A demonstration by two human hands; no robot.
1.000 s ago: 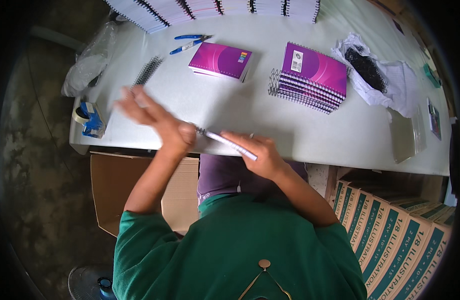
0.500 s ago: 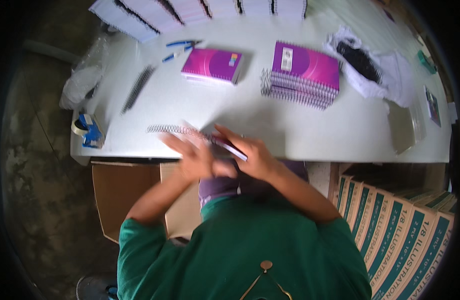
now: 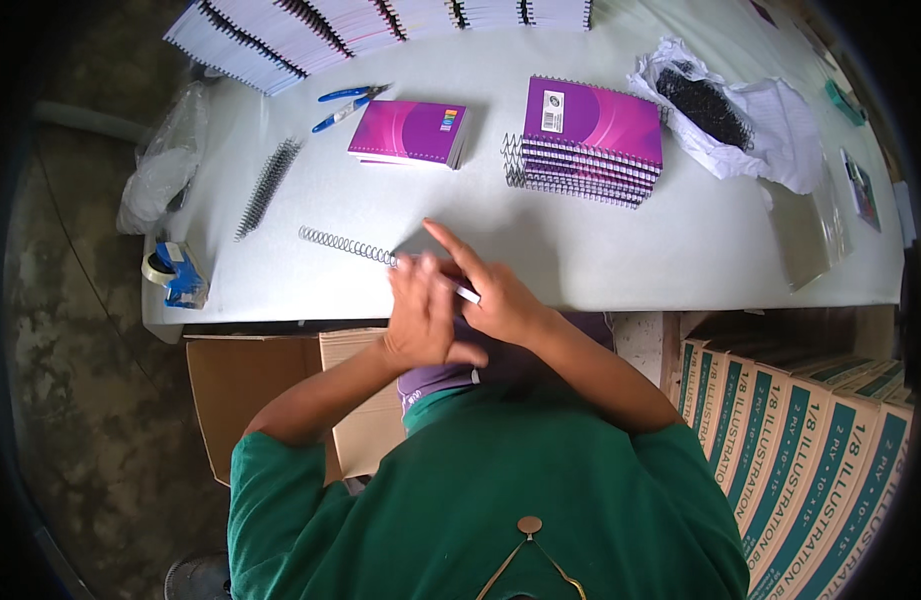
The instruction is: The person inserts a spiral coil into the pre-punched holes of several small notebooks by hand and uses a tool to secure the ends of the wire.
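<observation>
My right hand (image 3: 505, 300) grips a small notebook (image 3: 466, 292), of which only a thin pale edge shows past the fingers; its index finger points out ahead. Against the notebook's edge lies my left hand (image 3: 418, 312), fingers stretched out and slightly blurred, touching the near end of a wire spiral coil (image 3: 342, 245). The coil's other end sticks out to the left over the table. How far it runs into the notebook is hidden by my hands. Beyond them sit a short stack of purple notebooks without coils (image 3: 405, 130) and a taller stack of spiral-bound purple notebooks (image 3: 595, 120).
Blue-handled pliers (image 3: 348, 105) and a bunch of coils (image 3: 267, 190) lie left. A tape dispenser (image 3: 185, 280) stands at the table's left corner. White wrapping (image 3: 780, 130) holds dark coils at right. Bound books (image 3: 350, 35) line the back. Cartons (image 3: 770, 430) stand below right.
My left hand has moved right, against the notebook's edge. The coil now slants more, its free end higher. The view has shifted slightly.
</observation>
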